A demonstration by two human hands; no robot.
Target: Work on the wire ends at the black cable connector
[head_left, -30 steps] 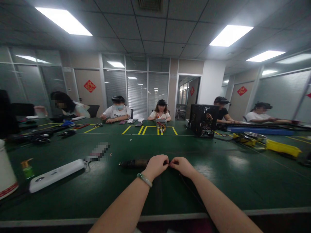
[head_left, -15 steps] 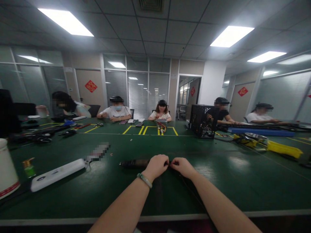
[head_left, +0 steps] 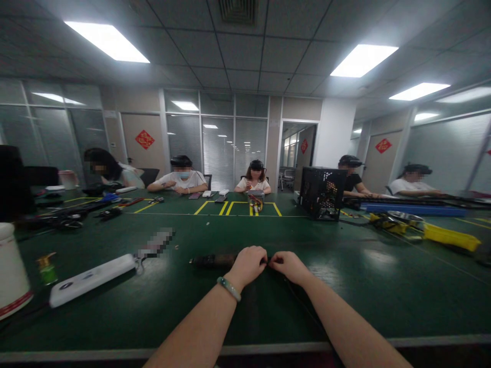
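On the green table, head view: both forearms reach forward over the dark green matted table [head_left: 364, 286], and the hands meet near its middle.
Left hand [head_left: 248, 264]: curled almost into a fist, a pale green bangle [head_left: 229, 288] on the wrist; its fingertips pinch at something small where the two hands touch, too small to make out.
Right hand [head_left: 288, 265]: curled likewise, thumb and fingertips pressed against the left hand's at the same spot.
Tool: a dark, slim cylindrical tool [head_left: 210, 260] lies flat on the table just left of the left hand; its near end is hidden behind the knuckles, so I cannot tell whether that hand grips it.
Cord: a thin black cord [head_left: 297, 301] runs from under the right hand back toward the table's near edge.
Progress: judging by the pinched fingers, fine work at the tool's end is under way; nothing shows it finished.
Around: a long white power strip [head_left: 92, 280] lies well to the left, a black mesh computer case [head_left: 321, 192] stands across the table, and other people sit along the far side.
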